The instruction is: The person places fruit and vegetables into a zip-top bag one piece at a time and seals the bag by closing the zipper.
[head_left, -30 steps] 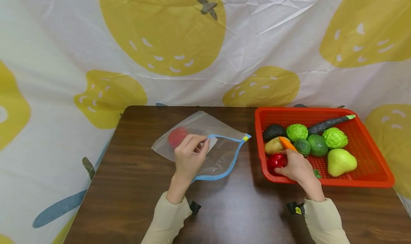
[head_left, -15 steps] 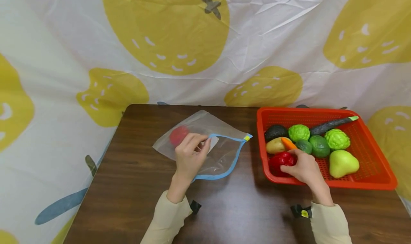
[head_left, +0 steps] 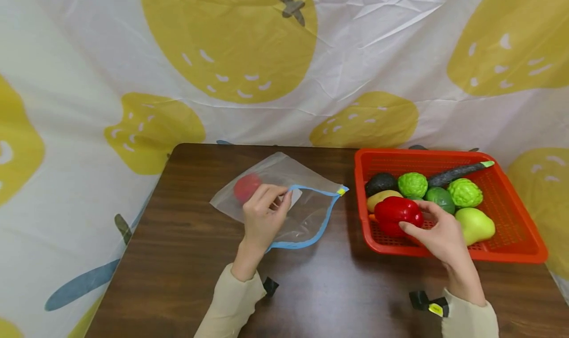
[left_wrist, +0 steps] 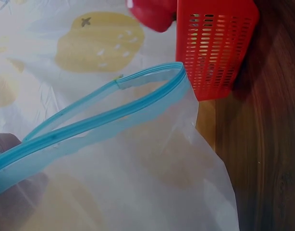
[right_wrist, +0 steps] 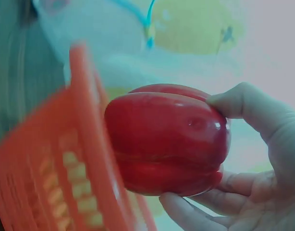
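Observation:
A red bell pepper [head_left: 397,216] is held by my right hand [head_left: 442,232], thumb on the near side and fingers behind, over the front left of the red basket [head_left: 517,229]. The right wrist view shows the bell pepper [right_wrist: 166,139] beside the basket's rim [right_wrist: 97,130]. My left hand [head_left: 264,214] pinches the blue-edged opening of a clear zip bag [head_left: 306,224], keeping its mouth spread. Inside the bag, toward the back left, lies a round red item [head_left: 247,188]. In the left wrist view the blue zip edge [left_wrist: 114,113] gapes wide.
Around the pepper the basket holds a pear [head_left: 476,226], a potato-like item [head_left: 381,199], an avocado [head_left: 381,183], green leafy balls [head_left: 464,191], a round green item [head_left: 440,199] and a long dark vegetable [head_left: 458,173]. A patterned cloth [head_left: 266,120] hangs behind the table [head_left: 178,259].
My right hand has lifted the bell pepper up from the basket's floor and drawn it slightly right and nearer. The carrot has slipped lower, mostly hidden behind the pepper. The left hand stays in place.

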### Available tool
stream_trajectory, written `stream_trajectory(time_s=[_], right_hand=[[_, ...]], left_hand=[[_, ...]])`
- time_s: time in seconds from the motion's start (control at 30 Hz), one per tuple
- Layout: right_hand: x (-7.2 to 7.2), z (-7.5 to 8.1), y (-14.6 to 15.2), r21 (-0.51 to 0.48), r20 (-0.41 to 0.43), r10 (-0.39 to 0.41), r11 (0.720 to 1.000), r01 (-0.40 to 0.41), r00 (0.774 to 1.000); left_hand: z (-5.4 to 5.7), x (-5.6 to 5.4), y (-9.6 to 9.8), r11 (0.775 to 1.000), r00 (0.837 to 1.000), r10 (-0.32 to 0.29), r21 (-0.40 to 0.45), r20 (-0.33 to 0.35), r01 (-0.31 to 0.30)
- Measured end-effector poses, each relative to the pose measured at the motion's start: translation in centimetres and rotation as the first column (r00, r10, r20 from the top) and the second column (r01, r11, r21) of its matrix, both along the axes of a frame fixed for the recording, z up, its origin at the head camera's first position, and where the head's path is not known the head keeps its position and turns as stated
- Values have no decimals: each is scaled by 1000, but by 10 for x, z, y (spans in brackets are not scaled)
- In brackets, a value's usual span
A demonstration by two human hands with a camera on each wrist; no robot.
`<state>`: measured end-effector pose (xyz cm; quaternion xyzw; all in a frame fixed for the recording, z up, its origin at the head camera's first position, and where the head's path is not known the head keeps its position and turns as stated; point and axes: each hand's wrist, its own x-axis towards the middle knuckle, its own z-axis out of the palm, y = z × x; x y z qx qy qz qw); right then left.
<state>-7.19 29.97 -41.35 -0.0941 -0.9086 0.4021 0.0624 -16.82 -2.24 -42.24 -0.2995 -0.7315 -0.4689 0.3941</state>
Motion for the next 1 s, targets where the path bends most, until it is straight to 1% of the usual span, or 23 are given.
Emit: stream_trajectory(time_s=[0.13, 0.2, 0.27, 0.37, 0.43, 0.5, 0.57, 0.67, 0.77, 0.83, 0.93, 1.0], right_hand=[[5, 4, -21, -106, -67, 22, 994, -29, 998], [7, 6, -33, -193, -117, 48, 979, -71, 992], [8, 9, -44, -282, -166, 82, 951, -127, 983], [7, 10, -61, -385, -227, 148, 894, -228, 962], [6, 8, -72, -409, -253, 189, 868, -282, 949], [2, 3, -84, -414, -275, 227, 849, -329, 934], [-2, -4, -96, -408, -301, 253, 837, -364, 919], [-12, -15, -114, -410, -328, 272, 822, -396, 905], [-24, -27, -132, -401, -334, 273, 825, -399, 902], [-33, -34, -145, -380, -337, 264, 840, -388, 903], [-47, -41, -164, -327, -357, 233, 876, -355, 905], [-56, -44, -175, -300, -371, 198, 899, -318, 907]], left_hand=[[0, 0, 0, 1000, 1000, 9, 4, 5, -9], [-1, 0, 0, 1000, 1000, 13, 7, 3, -13], [-1, 0, 0, 1000, 1000, 14, 11, 1, -14], [-1, 0, -1, 1000, 1000, 14, 19, -6, -14], [-1, 0, -1, 1000, 1000, 15, 22, -8, -15], [-1, 0, -1, 1000, 1000, 14, 25, -8, -14], [-1, 0, -1, 1000, 1000, 12, 26, -8, -12], [-1, 0, 0, 1000, 1000, 10, 23, -8, -10], [0, 0, 0, 1000, 1000, 16, 8, 0, -16], [0, 1, 0, 1000, 1000, 19, -10, 10, -19], [0, 3, 0, 999, 999, 27, -33, 16, -27], [0, 4, 1, 999, 999, 29, -40, 13, -29]])
